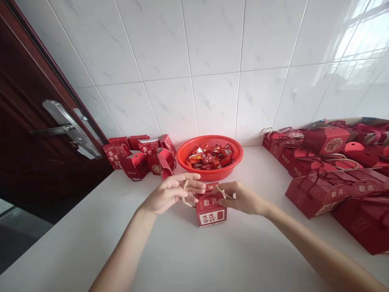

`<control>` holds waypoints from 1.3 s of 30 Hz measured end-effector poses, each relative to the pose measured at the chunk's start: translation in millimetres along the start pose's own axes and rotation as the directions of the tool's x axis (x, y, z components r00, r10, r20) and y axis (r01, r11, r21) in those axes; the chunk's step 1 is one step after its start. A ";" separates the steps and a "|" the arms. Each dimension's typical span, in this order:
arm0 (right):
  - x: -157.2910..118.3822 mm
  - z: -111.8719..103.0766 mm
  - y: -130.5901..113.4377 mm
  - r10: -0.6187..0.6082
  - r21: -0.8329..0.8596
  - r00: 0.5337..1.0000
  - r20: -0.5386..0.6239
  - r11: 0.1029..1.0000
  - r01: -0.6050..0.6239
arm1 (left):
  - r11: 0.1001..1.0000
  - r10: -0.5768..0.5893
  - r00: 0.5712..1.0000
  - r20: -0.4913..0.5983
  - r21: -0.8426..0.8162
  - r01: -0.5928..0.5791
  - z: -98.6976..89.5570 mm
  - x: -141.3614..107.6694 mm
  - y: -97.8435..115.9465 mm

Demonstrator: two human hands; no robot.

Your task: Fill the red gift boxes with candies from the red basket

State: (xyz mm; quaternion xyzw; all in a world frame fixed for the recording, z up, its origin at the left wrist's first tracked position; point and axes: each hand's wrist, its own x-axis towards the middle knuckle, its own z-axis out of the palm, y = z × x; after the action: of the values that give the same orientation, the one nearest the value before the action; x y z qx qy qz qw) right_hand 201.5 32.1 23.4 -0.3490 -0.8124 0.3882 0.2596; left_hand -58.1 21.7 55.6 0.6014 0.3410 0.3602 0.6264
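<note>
A small red gift box with white Chinese characters and a white panel stands upright in front of me. My right hand is closed at its right upper edge, fingers and thumb on the lid, with a cream rope handle looped by the fingers. My left hand is on the other side, its fingers stretched and apart, tips at the box's upper left. A second cream rope handle hangs by the left fingers. Part of the lid is hidden behind my fingers.
Behind the box sits a red plastic basket of wrapped candies. Several open red boxes stand at the back left. Many closed red boxes crowd the right side. A white tiled wall and a dark door border the table.
</note>
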 end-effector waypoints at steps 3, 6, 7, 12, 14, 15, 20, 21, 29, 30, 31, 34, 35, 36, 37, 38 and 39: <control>7.4 -11.3 -16.3 0.020 -0.097 0.999 0.027 0.995 -0.018 | 0.987 -0.005 0.997 0.076 0.159 -0.007 18.1 7.9 9.9; 15.0 -20.6 -29.7 0.078 -0.021 0.994 0.071 0.997 -0.076 | 0.959 0.037 0.989 0.142 0.272 -0.074 33.1 14.3 15.3; 17.3 -23.8 -33.5 0.092 0.016 0.992 0.082 0.995 -0.094 | 0.949 0.053 0.988 0.145 0.301 -0.096 36.8 16.2 16.5; 26.3 -39.0 -46.5 0.076 0.070 0.997 0.029 0.995 -0.077 | 0.876 0.167 0.984 0.059 0.448 -0.176 46.4 28.0 19.6; 28.3 -41.8 -48.7 0.050 0.072 0.999 0.003 0.996 -0.050 | 0.848 0.210 0.977 0.029 0.491 -0.197 48.0 33.2 19.2; 29.2 -42.0 -49.1 0.044 0.068 0.999 -0.016 0.997 -0.043 | 0.834 0.227 0.974 0.016 0.514 -0.203 48.7 35.5 18.7; 34.2 -33.4 -45.6 0.103 0.031 0.986 -0.128 0.995 -0.100 | 0.751 0.274 0.961 0.032 0.618 -0.234 52.6 43.4 12.2; 35.4 -31.2 -44.5 0.119 0.011 0.981 -0.151 0.993 -0.119 | 0.743 0.269 0.963 0.037 0.628 -0.232 53.4 44.5 10.1; 41.9 -22.3 -39.7 0.194 -0.205 0.945 -0.263 0.946 -0.252 | 0.813 0.151 0.988 -0.011 0.570 -0.118 57.2 48.5 -4.7; 41.8 -21.7 -39.6 0.195 -0.216 0.944 -0.267 0.942 -0.256 | 0.817 0.143 0.990 -0.009 0.565 -0.113 57.3 48.0 -4.4; 41.6 -21.1 -39.6 0.195 -0.222 0.943 -0.269 0.940 -0.258 | 0.819 0.140 0.990 -0.006 0.563 -0.112 57.3 47.4 -3.6; 41.1 -20.3 -38.9 0.178 -0.229 0.947 -0.268 0.943 -0.242 | 0.822 0.139 0.990 0.000 0.558 -0.115 57.0 45.4 0.0; 41.1 -20.5 -38.4 0.173 -0.232 0.948 -0.268 0.943 -0.238 | 0.820 0.139 0.990 -0.004 0.562 -0.113 57.0 44.8 1.2; 41.2 -21.0 -38.0 0.172 -0.234 0.947 -0.272 0.943 -0.238 | 0.812 0.145 0.989 -0.016 0.574 -0.109 56.9 44.3 2.4; 41.2 -21.8 -37.6 0.174 -0.233 0.945 -0.279 0.942 -0.242 | 0.797 0.158 0.987 -0.041 0.595 -0.103 57.0 44.0 3.3; 41.2 -22.7 -37.3 0.179 -0.229 0.941 -0.286 0.941 -0.249 | 0.776 0.183 0.980 -0.077 0.623 -0.096 57.2 43.7 4.1; 41.1 -23.7 -37.2 0.185 -0.226 0.938 -0.294 0.940 -0.256 | 0.750 0.215 0.970 -0.115 0.656 -0.088 57.5 43.5 4.6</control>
State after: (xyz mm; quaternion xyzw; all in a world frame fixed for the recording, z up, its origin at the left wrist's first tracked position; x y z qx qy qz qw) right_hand 178.7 57.4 73.3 -0.5191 -0.7690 0.2538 0.2734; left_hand 13.2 30.0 63.0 0.7699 0.4501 0.3243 0.3154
